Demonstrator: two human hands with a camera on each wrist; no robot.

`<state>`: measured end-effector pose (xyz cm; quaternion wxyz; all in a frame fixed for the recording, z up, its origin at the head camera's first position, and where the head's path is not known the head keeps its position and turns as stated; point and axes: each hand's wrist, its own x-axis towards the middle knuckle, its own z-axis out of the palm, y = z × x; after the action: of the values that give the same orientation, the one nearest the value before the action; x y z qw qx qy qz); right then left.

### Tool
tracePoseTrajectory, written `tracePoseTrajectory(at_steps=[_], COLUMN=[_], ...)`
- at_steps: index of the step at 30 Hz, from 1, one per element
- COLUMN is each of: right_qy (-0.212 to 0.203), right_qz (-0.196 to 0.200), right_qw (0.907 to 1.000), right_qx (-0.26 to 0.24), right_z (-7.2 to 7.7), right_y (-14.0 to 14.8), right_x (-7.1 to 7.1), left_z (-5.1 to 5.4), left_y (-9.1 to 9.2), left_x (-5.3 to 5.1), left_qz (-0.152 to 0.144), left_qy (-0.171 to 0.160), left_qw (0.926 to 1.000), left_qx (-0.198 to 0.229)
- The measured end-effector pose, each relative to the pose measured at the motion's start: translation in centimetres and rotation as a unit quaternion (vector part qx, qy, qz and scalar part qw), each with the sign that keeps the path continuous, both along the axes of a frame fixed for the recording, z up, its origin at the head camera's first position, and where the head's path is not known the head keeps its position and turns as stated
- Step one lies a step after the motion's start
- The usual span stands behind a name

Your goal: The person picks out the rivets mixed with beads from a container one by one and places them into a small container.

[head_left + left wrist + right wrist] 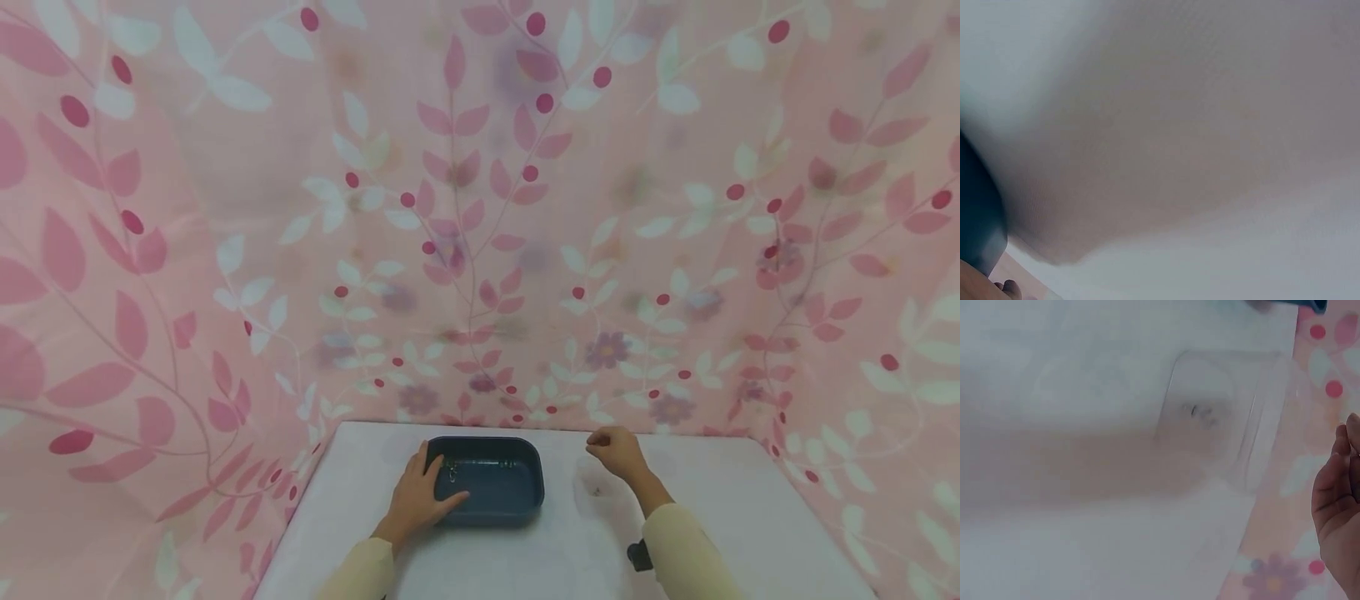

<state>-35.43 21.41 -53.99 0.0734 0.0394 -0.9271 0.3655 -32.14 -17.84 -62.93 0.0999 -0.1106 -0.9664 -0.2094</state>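
Note:
A dark blue rectangular tray stands on the white table, with a few small shiny pieces inside near its left end. My left hand holds the tray's left end, fingers over the rim and thumb across the near corner. In the left wrist view only the tray's side and a bit of skin show. Raised to the right of the tray, my right hand pinches its fingertips together on something tiny, too small to identify. Below it is a clear plastic container with small dark pieces in it.
A small black object shows beside the right sleeve. The white table ends at a pink leaf-patterned curtain behind, with the same cloth at both sides.

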Motion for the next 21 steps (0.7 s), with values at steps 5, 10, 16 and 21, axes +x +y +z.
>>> tracePoseTrajectory(at_steps=[5,10,16,21], right_qy=[-0.003,-0.003,-0.028,-0.039], right_qz=[-0.010,-0.019,-0.023,-0.025], right_qw=[0.9999,0.9997,0.9993,0.9989], right_qx=[0.013,0.015,0.000,-0.002], right_z=[-0.1,0.0,0.3,0.3], right_y=[2.4,3.7,4.0,4.5], right_x=[0.5,0.7,1.7,2.5], left_z=[-0.1,0.2,0.0,-0.1], left_y=[-0.1,-0.3,-0.3,-0.1], left_x=[0.0,0.0,-0.1,-0.2], left_qz=[-0.002,-0.002,0.002,0.000], left_qy=[0.010,0.008,-0.005,-0.003], left_qw=[0.9999,1.0000,1.0000,1.0000], left_qx=[0.000,-0.001,-0.003,-0.003])
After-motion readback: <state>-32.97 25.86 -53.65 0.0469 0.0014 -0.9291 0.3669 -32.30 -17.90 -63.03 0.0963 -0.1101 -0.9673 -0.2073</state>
